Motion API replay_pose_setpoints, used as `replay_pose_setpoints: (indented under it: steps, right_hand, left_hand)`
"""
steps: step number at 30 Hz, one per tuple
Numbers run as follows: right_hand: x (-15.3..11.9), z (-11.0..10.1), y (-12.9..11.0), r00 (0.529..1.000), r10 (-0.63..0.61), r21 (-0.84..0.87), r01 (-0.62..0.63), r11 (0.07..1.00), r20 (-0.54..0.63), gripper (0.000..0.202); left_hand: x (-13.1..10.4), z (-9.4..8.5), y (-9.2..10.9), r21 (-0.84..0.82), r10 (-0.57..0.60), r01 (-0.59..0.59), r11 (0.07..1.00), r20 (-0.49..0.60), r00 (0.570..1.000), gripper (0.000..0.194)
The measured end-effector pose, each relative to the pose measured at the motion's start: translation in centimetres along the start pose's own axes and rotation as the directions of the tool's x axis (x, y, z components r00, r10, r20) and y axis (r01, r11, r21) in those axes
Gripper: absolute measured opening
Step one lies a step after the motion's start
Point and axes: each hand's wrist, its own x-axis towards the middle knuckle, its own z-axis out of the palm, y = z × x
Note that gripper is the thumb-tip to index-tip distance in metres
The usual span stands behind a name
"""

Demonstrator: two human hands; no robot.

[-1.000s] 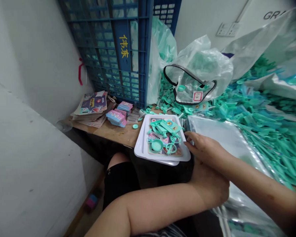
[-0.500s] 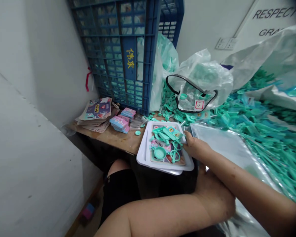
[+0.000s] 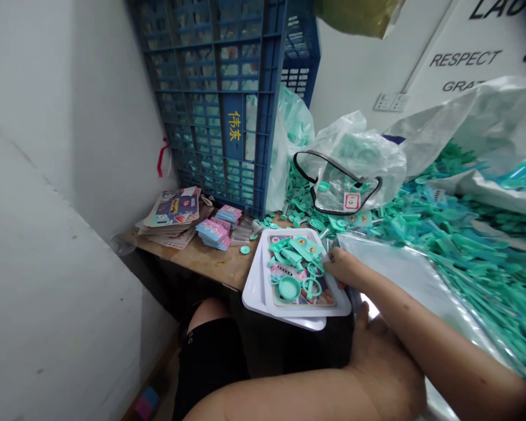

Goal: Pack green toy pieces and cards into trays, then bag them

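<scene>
My right hand [image 3: 348,270] is closed on the right edge of the upper white tray [image 3: 344,305], which overlaps another white tray [image 3: 253,292] at the table's front edge. The upper tray carries a printed card and a heap of mint-green plastic toy parts [image 3: 293,254], among them a small round dish [image 3: 290,287] and rings. Below my right forearm, my left hand [image 3: 388,365] is closed at the near edge of a clear plastic bag [image 3: 390,263]. Its thumb points up; its other fingers are mostly hidden.
A tall blue crate [image 3: 210,117] stands behind the table. On the left lie stacked printed cards [image 3: 175,210] and small pink-and-blue packs [image 3: 214,232]. Loose green parts [image 3: 469,245] are piled at the right, around a clear zip bag with black trim [image 3: 342,181].
The upper tray has shifted slightly to the right over the lower one, along with my right hand. The camera view has tilted up a little. My left hand stays beside the bag.
</scene>
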Motion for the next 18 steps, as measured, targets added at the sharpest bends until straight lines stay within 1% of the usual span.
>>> replay_pose_setpoints:
  steps: [5, 9, 14, 18]
  right_hand:
    - [-0.2, 0.2, -0.1, 1.0, 0.017, 0.044, -0.017, 0.999, -0.014, 0.031]
    - [-0.1, 0.3, 0.4, 0.997, 0.025, 0.105, -0.017, 0.994, -0.072, 0.025]
    - [-0.1, 0.5, 0.8, 0.983, -0.023, 0.166, 0.054, 0.985, -0.182, 0.017]
    - [-0.3, 0.5, 0.9, 0.975, -0.033, 0.223, 0.084, 0.971, -0.22, 0.015]
  left_hand:
    - [0.1, 0.5, -0.2, 0.014, -0.017, 0.017, 1.0, -0.021, 1.0, 0.066]
    - [0.2, 0.7, -0.1, 0.007, -0.003, 0.003, 1.0, -0.06, 0.998, 0.067]
    - [0.0, 1.0, -0.1, -0.028, -0.013, 0.01, 1.0, -0.094, 0.995, 0.062]
    - [0.0, 1.7, -0.3, -0.065, -0.014, 0.005, 0.998, -0.141, 0.99, 0.071]
